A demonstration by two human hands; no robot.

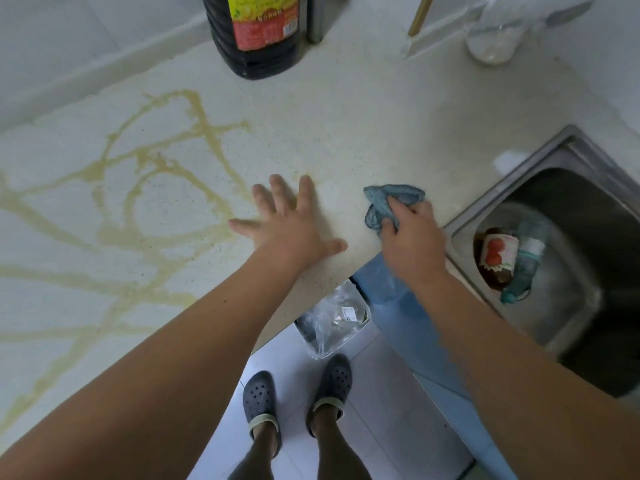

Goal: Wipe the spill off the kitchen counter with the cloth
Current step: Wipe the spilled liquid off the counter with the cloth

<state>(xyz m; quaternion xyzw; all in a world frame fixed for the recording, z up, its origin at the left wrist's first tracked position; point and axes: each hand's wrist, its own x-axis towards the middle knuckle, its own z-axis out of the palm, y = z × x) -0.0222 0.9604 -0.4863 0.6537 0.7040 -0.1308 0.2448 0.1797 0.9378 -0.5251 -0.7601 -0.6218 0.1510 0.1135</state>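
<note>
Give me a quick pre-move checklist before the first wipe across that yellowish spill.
1. Crumpled blue-grey cloth gripped in right hand: ok.
2. Cloth on the streaky yellowish spill: not ok, it sits to the right of it.
3. Left hand out of the wipe path: not ok, flat at the spill's edge.
4. Large dark bottle with yellow-red label off the spill: ok.
5. Cloth dampness: cannot tell.

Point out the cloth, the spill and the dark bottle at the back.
cloth (384,202): head view, bunched middle above the right hand.
spill (207,133): head view, yellowish streak on the counter.
dark bottle (258,60): head view, lower body.
</note>
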